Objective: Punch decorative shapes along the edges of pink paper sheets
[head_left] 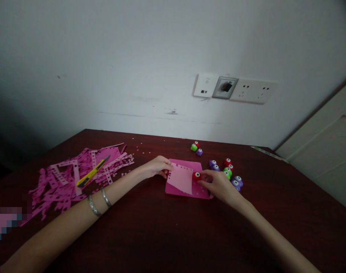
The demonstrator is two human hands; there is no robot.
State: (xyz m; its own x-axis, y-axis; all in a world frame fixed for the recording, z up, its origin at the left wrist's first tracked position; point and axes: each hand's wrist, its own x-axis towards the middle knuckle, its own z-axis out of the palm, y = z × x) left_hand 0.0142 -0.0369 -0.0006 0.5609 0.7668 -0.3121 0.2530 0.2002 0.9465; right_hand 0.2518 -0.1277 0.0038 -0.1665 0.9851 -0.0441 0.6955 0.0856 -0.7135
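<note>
A light pink sheet of paper (181, 182), with small holes along its top and left edges, lies over a deeper pink, round-cornered sheet (194, 165). My left hand (158, 167) pinches the paper's upper left edge between thumb and fingers. At the right edge of the same paper, my right hand (218, 184) grips a small red craft punch (196, 176) with a round eye on top. Its fingers are curled about the punch's right side. Whether the paper sits inside the punch's slot is too small to tell.
More punches in purple (236, 183), green (227, 173) and red (227, 162) stand right of my right hand. Another small group (194, 147) is farther back. Punched pink strips (62, 185) and a yellow utility knife (91, 174) lie left, on the dark red table (150, 235).
</note>
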